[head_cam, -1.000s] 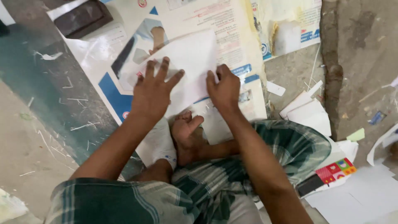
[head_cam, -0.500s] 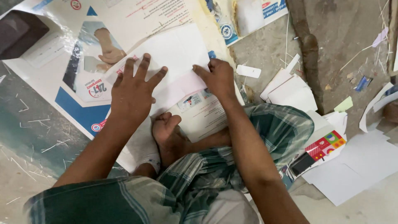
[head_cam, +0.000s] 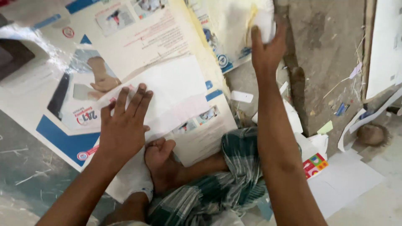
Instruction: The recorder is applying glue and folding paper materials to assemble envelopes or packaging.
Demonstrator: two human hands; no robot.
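Observation:
My left hand (head_cam: 121,125) lies flat with fingers apart on a white paper sheet (head_cam: 176,96). The sheet rests on a large printed poster (head_cam: 138,37) spread on the floor. My bare foot (head_cam: 161,161) rests on the sheet's near edge, just right of that hand. My right hand (head_cam: 266,48) is stretched far forward to the upper right, at a small white paper piece (head_cam: 264,19) lying on a yellowed printed sheet (head_cam: 230,25). Thumb and fingers sit on either side of the piece; a firm grip cannot be made out.
My checked green cloth (head_cam: 234,171) covers my folded legs. White paper offcuts (head_cam: 293,121), a colourful printed card (head_cam: 315,163) and a large white sheet (head_cam: 343,180) lie at the right on the rough concrete floor. A dark flat object (head_cam: 12,56) sits at the far left.
My right hand has left the white sheet and reached forward to the upper right. My left hand stays pressed on the sheet. The view has shifted.

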